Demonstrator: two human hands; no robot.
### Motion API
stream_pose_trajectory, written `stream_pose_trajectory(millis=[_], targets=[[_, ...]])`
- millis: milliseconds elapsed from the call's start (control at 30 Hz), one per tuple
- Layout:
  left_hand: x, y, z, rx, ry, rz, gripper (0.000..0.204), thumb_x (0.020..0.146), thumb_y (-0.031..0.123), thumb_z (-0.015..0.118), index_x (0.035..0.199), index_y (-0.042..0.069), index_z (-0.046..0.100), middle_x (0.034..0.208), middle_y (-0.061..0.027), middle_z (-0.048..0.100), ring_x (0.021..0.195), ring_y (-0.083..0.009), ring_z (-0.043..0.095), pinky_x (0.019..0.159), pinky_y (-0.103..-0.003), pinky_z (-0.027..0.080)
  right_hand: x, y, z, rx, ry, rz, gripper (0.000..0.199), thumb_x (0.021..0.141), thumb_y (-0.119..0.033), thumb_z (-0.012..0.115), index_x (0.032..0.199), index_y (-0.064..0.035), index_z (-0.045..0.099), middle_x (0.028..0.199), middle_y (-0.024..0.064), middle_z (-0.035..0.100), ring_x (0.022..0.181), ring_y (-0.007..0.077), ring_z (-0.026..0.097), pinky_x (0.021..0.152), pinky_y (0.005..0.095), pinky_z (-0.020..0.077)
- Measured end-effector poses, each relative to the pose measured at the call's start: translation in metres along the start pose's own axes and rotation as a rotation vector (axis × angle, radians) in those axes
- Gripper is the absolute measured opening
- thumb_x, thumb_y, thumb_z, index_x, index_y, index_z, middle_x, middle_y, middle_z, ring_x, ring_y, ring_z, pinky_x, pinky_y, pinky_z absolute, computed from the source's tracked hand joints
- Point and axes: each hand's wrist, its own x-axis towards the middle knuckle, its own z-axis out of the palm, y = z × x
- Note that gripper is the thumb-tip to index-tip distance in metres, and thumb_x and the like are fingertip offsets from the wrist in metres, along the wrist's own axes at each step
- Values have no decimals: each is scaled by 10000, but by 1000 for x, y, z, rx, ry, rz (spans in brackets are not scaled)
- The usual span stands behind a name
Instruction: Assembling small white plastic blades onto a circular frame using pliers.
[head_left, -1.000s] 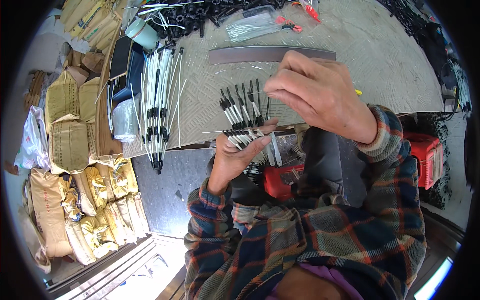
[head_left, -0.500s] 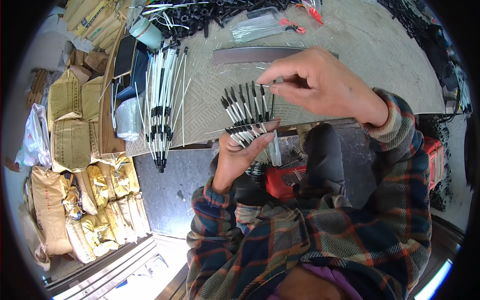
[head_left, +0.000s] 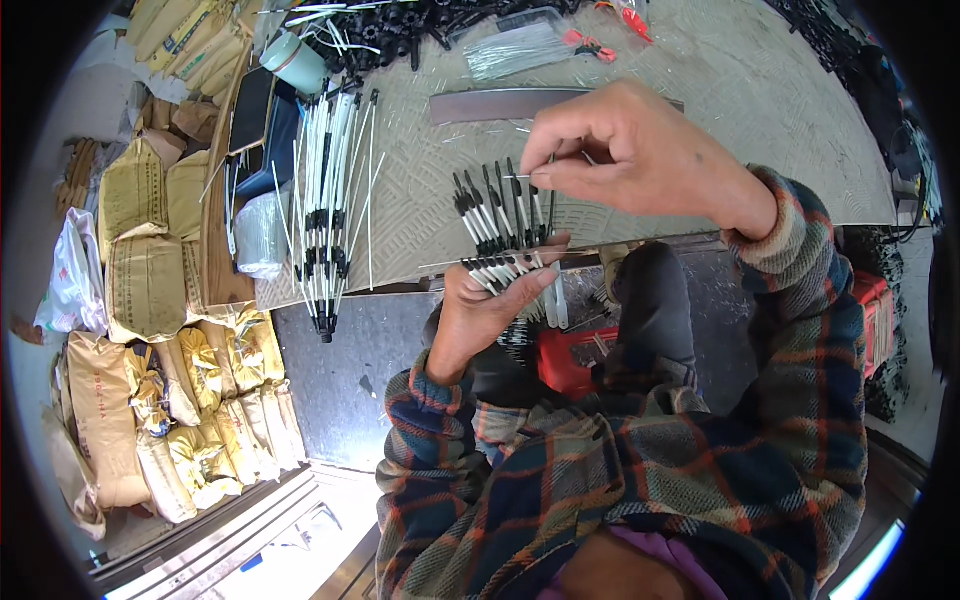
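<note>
My left hand (head_left: 480, 315) grips a fanned bunch of thin white rods with black tips (head_left: 497, 228), held upright over the near edge of the patterned metal table (head_left: 700, 110). My right hand (head_left: 630, 150) hovers just above the bunch, its thumb and forefinger pinched on one thin rod at the top of the fan. A loose pile of the same black-and-white rods (head_left: 328, 210) lies on the table to the left of my hands. Both forearms wear plaid sleeves.
A flat metal bar (head_left: 500, 103) lies beyond the hands, with a clear bag of rods (head_left: 520, 45) and black parts (head_left: 440, 20) farther back. A pale green cup (head_left: 295, 62) stands at the back left. Tan sacks (head_left: 140, 250) are stacked left; a red crate (head_left: 575, 355) sits under the table.
My right hand rose slightly and shifted right above the bunch while pinching a rod. My left hand kept holding the fanned rods, and the head view moved a little closer.
</note>
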Motion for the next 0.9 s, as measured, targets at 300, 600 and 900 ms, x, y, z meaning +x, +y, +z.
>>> stream_pose_trajectory(millis=[300, 600, 900], targets=[[1, 2, -11, -71, -92, -62, 226, 805, -10, 594, 1029, -37, 611, 1052, -150, 617, 988, -179, 578, 847, -288, 458, 7, 6, 0, 420, -159, 232, 172, 828, -85, 602, 982, -16, 636, 750, -4, 614, 620, 20, 494, 519, 177, 373], [3, 5, -11, -19, -121, -46, 215, 805, 10, 602, 1015, -32, 620, 1038, -138, 626, 985, -150, 565, 849, -280, 447, 13, 9, 4, 267, -88, -93, 85, 797, -57, 624, 845, 11, 609, 747, 27, 596, 632, 59, 526, 546, 203, 402], [3, 1, -12, 21, -127, -50, 214, 806, 14, 606, 1017, -11, 630, 1044, -103, 630, 952, -118, 564, 830, -263, 447, 15, -8, 2, -205, -45, -108, 71, 723, -36, 606, 777, -6, 571, 612, 79, 491, 501, 195, 439, 476, 311, 331]])
